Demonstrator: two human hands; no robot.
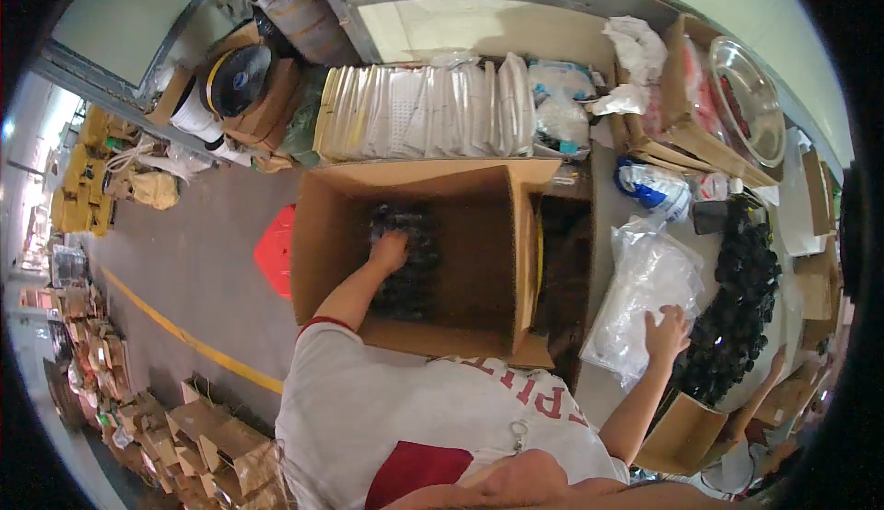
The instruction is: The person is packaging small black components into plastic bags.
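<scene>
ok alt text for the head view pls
Seen from above, a person's left hand reaches into an open cardboard box onto dark packed items, while the right hand rests on a stack of clear plastic bags on a table. A pile of small black parts lies right of the bags.

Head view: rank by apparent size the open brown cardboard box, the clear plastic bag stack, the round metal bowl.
1. Open brown cardboard box, clearly largest.
2. Clear plastic bag stack under the right hand.
3. Round metal bowl.
The bags and the bowl look close; the bowl sits at the fisheye rim, so that order is unsure.
</scene>
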